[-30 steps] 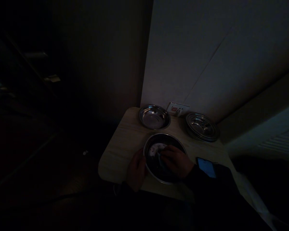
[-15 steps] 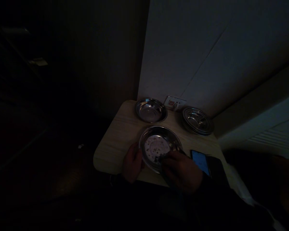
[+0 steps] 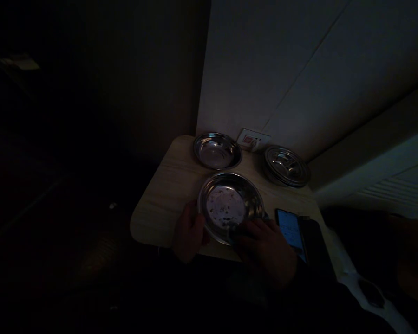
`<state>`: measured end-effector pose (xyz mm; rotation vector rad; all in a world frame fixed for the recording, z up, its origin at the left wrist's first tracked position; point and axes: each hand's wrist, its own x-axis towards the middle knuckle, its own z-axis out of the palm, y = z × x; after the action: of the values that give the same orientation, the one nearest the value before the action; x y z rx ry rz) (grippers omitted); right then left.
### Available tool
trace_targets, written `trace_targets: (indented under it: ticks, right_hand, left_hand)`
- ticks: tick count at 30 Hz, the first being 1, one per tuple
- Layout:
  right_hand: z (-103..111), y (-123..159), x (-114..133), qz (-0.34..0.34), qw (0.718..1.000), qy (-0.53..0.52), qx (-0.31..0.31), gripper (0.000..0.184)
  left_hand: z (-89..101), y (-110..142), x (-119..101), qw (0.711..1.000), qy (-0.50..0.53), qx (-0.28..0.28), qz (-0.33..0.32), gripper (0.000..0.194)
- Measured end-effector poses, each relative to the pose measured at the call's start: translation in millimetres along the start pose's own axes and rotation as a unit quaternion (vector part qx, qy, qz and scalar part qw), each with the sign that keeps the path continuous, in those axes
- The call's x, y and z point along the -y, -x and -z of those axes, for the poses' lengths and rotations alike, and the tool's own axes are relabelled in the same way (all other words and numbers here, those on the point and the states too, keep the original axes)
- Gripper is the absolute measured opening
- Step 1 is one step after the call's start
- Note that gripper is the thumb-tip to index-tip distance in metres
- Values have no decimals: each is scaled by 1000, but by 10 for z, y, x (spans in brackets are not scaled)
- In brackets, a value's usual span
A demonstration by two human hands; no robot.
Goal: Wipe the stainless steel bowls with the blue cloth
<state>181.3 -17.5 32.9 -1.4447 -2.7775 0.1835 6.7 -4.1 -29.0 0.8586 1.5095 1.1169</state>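
A round, shallow metal dish [image 3: 226,204] stands near the front edge of the small table, with small dark bits scattered over its bottom. My left hand [image 3: 188,232] is closed on its left rim, the thumb on top. My right hand [image 3: 266,246] is bunched over the dish's near right side, closed on a dark cloth [image 3: 234,232] that touches the inside of the dish. Most of the cloth is hidden by the fingers and the gloom.
Behind stand another metal dish [image 3: 218,150] and a stack of metal dishes [image 3: 287,166] by the wall. A socket with a plug [image 3: 253,139] is between them. A lit phone [image 3: 290,232] lies right on the pale wooden table [image 3: 160,199], beside a dark flat object [image 3: 316,243].
My right hand has shifted slightly right and down along the dish's near side with the cloth. My left hand stays on the rim. The view has tilted a little.
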Motion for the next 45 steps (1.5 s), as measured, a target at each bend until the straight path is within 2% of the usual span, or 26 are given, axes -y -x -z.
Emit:
trace_targets:
  ticks: [4,8,12,15,19,21,25,32,38,45]
  right_hand:
    - [-93,-12,-10,18,1000,19,-17,10]
    - [-122,22,-81,15,998,32,-43,12]
    - [-131,-1,-105,7,999,13,-42,11]
    - [-190,-134,2,-3,999,-28,-30,10]
    - [-249,-276,133,-30,997,-65,-16,10]
    - [-228,-251,99,-28,998,-63,-6,11]
    - [-160,-154,-29,-30,999,-41,-5,11]
    - [-227,-347,151,-18,997,-66,-22,13]
    - [-197,-251,-16,-20,998,-51,-11,11]
    - [-222,-358,26,-49,994,-93,11,9]
  left_hand:
    - [37,-54,9,997,-59,-5,-53,45]
    - [11,-71,58,995,-53,19,-83,50]
    - [-21,-50,85,996,-27,29,-81,51]
    - [-20,-39,97,996,-30,20,-82,49]
    - [-4,-32,129,993,-73,-18,-89,48]
    - [-3,-28,134,994,-68,-28,-82,48]
    - [-16,-20,101,997,-26,-14,-76,49]
    - [0,-24,80,996,-25,-24,-78,45]
    - [-13,-4,76,995,-38,-26,-92,44]
    - [-21,-3,134,996,-20,-29,-82,52]
